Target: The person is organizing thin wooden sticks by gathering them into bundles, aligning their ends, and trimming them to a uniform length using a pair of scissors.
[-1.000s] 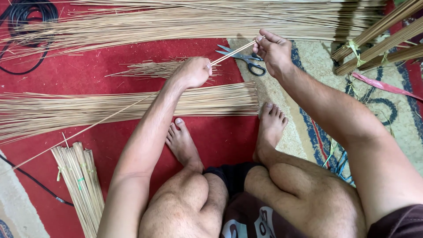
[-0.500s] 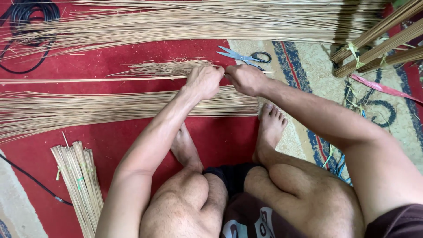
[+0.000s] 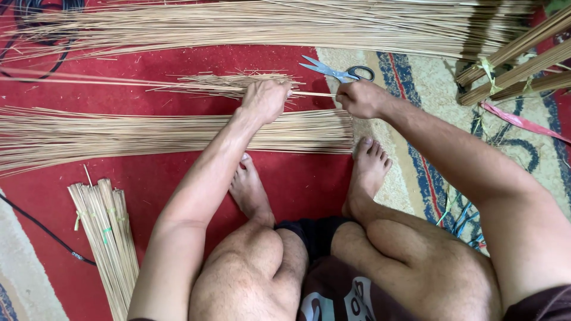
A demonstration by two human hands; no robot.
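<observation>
I see my left hand [image 3: 266, 100] and right hand [image 3: 360, 98] each pinching one thin reed strip [image 3: 314, 94] stretched level between them, just above the bare feet [image 3: 369, 169]. Under the hands a flat layer of reeds [image 3: 148, 134] lies across the red carpet [image 3: 297, 184]. Grey-handled scissors [image 3: 342, 72] rest just beyond the right hand, blades apart. A tied bundle of short sticks [image 3: 104, 238] sits near the carpet's left edge, and a broader spread of reeds [image 3: 267, 24] runs along its far edge.

Matt dry cane strips [image 3: 178, 134], shiny metal scissors [image 3: 333, 70], woven red carpet [image 3: 297, 178]
</observation>
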